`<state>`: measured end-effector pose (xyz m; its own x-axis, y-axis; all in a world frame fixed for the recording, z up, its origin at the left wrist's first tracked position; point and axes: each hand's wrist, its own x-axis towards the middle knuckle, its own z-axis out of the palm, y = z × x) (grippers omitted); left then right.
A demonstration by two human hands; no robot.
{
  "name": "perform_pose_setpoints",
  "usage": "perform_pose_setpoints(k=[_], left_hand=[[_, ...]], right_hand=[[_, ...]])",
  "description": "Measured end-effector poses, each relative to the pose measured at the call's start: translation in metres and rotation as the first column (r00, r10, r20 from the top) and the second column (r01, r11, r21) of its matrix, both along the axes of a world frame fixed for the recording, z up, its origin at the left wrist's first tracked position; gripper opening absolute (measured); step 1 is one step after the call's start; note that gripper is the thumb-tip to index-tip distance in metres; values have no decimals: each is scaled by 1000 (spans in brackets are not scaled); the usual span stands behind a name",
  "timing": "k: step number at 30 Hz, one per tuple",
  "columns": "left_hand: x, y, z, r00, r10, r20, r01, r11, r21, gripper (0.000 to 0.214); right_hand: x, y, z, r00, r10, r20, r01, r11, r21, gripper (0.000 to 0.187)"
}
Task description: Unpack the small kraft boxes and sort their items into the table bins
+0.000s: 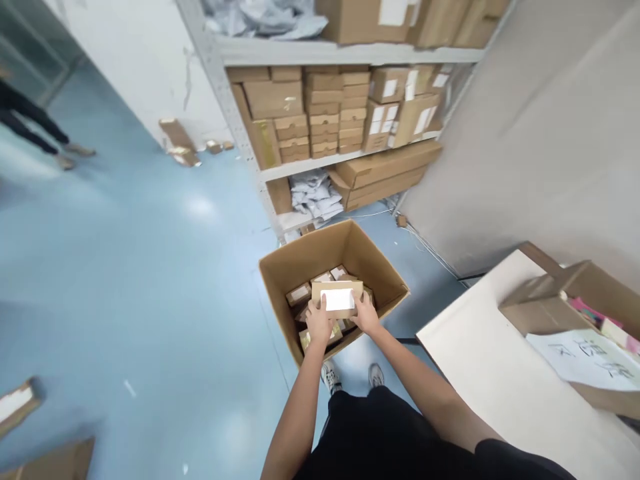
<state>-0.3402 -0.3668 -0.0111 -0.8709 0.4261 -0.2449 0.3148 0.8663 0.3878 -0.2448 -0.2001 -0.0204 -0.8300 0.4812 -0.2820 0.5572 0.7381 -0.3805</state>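
Observation:
A small cardboard box (pixel 317 291) with a blank-looking white label on its upper face is held between my two hands. My left hand (pixel 319 323) grips its left side, thumb on the label's edge. On the right side, my right hand (pixel 365 313) holds it the same way, thumb over the label's right end. Below the box stands a large open carton (pixel 305 257) on the floor in front of my feet. Several small parcels (pixel 299 293) lie inside it, some with white labels, partly hidden by the held box and my hands.
A metal shelf rack (pixel 345 55) beyond the carton holds stacked cardboard boxes and grey bags. At right, a white table (pixel 470 333) bears an open box (pixel 540 313) with a handwritten sheet. Cartons (pixel 55 460) lie lower left. A person (pixel 30 117) stands far left.

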Motion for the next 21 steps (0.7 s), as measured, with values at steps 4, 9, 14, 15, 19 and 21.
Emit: perform_pose_setpoints(k=[4,9,14,15,19,21], left_hand=[[6,51,39,972,-155,-177,169,983,71,89],[57,140,78,892,-364,-269,403,909,107,93],[184,240,88,738,-630,-242,663,743,89,94],[215,257,85,695,-684,-222,712,699,76,95],[330,307,61,508,-853,-122,859,511,8,89],[378,326,46,415,-905,-97,909,417,6,80]], right_hand=[[27,41,46,978,-145,-147,153,987,43,109],[119,99,84,899,-347,-266,378,923,74,109],[282,143,89,742,-597,-305,641,765,63,109],[317,147,85,704,-646,-295,687,724,55,109],[443,149,59,545,-810,-217,830,557,4,102],[492,146,41,469,-865,-180,878,479,-14,91]])
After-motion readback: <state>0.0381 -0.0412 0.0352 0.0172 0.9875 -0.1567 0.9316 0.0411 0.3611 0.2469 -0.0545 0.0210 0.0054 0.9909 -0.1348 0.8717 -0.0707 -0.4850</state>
